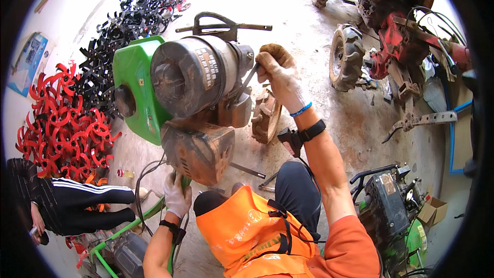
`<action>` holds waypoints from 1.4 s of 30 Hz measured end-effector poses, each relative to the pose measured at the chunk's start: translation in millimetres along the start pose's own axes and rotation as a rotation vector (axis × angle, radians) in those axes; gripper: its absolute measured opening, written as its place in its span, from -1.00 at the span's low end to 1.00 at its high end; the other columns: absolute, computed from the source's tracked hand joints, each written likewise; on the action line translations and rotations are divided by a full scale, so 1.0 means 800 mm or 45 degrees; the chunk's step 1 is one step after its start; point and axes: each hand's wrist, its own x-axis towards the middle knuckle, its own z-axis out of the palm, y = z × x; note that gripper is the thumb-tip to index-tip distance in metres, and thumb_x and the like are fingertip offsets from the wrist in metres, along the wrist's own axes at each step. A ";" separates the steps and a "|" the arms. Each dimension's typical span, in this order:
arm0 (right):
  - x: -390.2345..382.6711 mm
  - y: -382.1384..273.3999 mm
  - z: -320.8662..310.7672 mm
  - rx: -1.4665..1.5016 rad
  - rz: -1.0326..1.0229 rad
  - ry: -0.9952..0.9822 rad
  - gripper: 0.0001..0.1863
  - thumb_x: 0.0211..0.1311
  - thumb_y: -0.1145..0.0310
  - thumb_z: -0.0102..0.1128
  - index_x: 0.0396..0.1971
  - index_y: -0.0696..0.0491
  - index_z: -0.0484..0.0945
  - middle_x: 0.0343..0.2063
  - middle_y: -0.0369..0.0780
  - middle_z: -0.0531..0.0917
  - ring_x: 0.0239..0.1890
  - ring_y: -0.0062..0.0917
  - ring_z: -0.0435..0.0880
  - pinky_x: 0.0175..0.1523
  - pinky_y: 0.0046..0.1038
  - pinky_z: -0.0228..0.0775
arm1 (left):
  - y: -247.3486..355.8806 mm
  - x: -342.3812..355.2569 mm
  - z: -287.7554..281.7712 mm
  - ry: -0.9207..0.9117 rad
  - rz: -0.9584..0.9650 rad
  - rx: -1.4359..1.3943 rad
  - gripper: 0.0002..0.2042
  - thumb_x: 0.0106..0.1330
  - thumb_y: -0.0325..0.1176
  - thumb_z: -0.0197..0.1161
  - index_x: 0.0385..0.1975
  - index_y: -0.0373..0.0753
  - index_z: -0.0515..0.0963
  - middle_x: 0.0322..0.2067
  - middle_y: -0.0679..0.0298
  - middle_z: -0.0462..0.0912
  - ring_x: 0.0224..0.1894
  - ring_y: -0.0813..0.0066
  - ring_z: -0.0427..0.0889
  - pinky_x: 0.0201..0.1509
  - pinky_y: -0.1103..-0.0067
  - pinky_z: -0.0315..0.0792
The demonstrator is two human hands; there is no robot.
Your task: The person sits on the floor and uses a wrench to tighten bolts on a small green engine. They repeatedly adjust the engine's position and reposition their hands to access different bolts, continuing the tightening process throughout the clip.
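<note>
In front of me stands a small engine machine with a green fuel tank (pixel 141 90), a round dark air filter housing (pixel 188 72) and a dusty brown muffler cover (pixel 198 149). My right hand (pixel 280 74), in a stained white work glove, pinches a thin dark metal bar (pixel 249 79) beside the housing; the bar slants down toward the engine, and its kind I cannot make out. Below the cover, my left hand (pixel 178 198), also gloved, is closed at a green tube (pixel 186 181). Part of its fingers is hidden. A treaded wheel (pixel 266 116) shows behind the engine.
Piles of red tiller blades (pixel 67 123) and black tiller blades (pixel 103 46) lie at left. A person in black striped trousers (pixel 92 198) stands at lower left. A red tractor (pixel 399 41) occupies the upper right; another engine machine (pixel 388 201) and a cardboard box (pixel 432 211) stand lower right.
</note>
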 end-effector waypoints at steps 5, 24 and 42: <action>-0.032 0.014 -0.024 0.018 -0.108 0.195 -0.72 0.60 0.37 0.42 0.15 0.14 0.62 -0.16 -0.21 0.78 -0.30 -0.59 0.76 -0.24 -0.52 0.67 | 0.003 0.000 -0.003 -0.011 -0.021 -0.003 -0.29 0.35 -0.34 0.35 0.55 -0.23 0.39 0.42 -0.19 0.39 0.46 -0.31 0.37 0.55 -0.02 0.28; -0.158 0.140 -0.055 0.820 0.274 0.841 -0.90 0.59 0.47 0.38 -0.01 0.02 0.69 -0.17 -0.28 0.80 -0.21 -0.56 0.84 -0.25 -0.61 0.79 | -0.013 -0.004 0.012 -0.019 -0.005 0.064 -0.29 0.36 -0.32 0.35 0.55 -0.27 0.37 0.45 -0.23 0.36 0.46 -0.38 0.34 0.56 -0.04 0.24; -0.181 0.157 -0.010 0.845 0.362 0.931 -0.91 0.63 0.41 0.35 0.00 0.04 0.68 -0.24 -0.27 0.77 -0.30 -0.59 0.78 -0.30 -0.60 0.75 | -0.015 -0.004 0.013 0.010 0.039 0.067 -0.32 0.37 -0.34 0.34 0.53 -0.25 0.39 0.45 -0.23 0.38 0.47 -0.37 0.35 0.55 -0.07 0.26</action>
